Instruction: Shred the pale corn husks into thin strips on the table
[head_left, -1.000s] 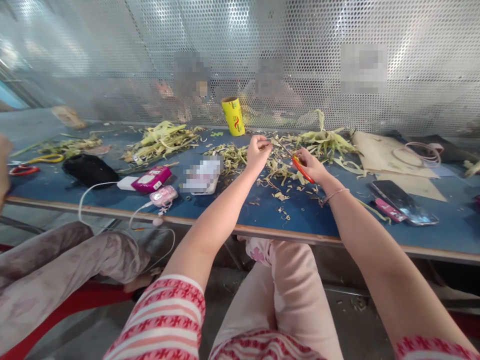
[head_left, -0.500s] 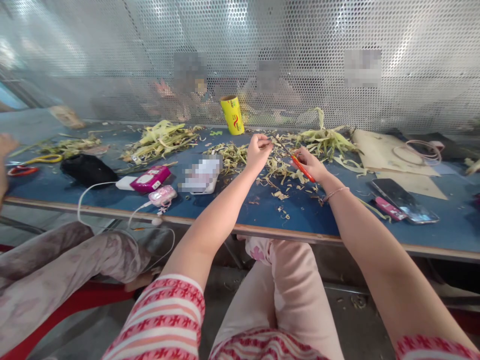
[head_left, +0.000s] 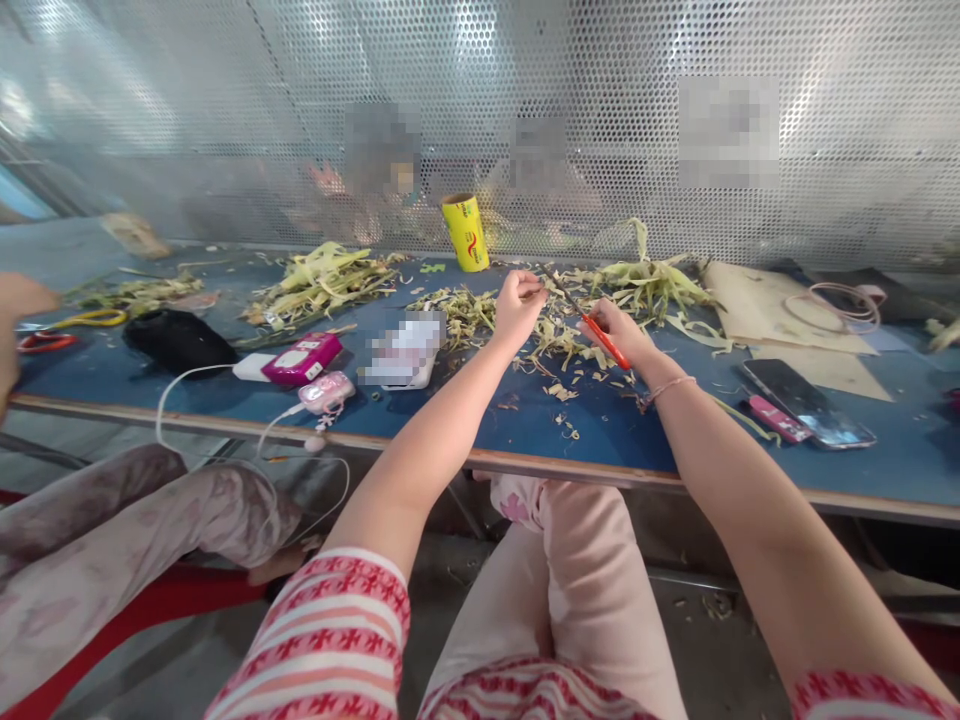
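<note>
Red-handled scissors [head_left: 606,343] are gripped in my right hand [head_left: 624,325], their dark blades pointing away and left toward my other hand. My left hand [head_left: 519,300] is pinched closed close to the blade tips; whatever sits between its fingertips is too small to make out. Under and around both hands lie cut plant scraps [head_left: 551,340], pale green and straw-coloured. A heap of longer leafy strips [head_left: 656,280] rests just beyond my right hand, and another such heap [head_left: 319,280] lies farther left.
On the blue table [head_left: 495,425] stand a yellow tube [head_left: 466,235], a blurred-out phone [head_left: 409,350], a magenta box [head_left: 302,360] with cables and a black pouch [head_left: 178,340]. To the right are brown paper [head_left: 772,305] and a dark phone [head_left: 810,402]. A co-worker's hand [head_left: 26,297] shows at left.
The scissors have tilted slightly, with their handles a little lower. My left hand stays nearly in place. At the left edge, the co-worker's hand has come slightly farther into view.
</note>
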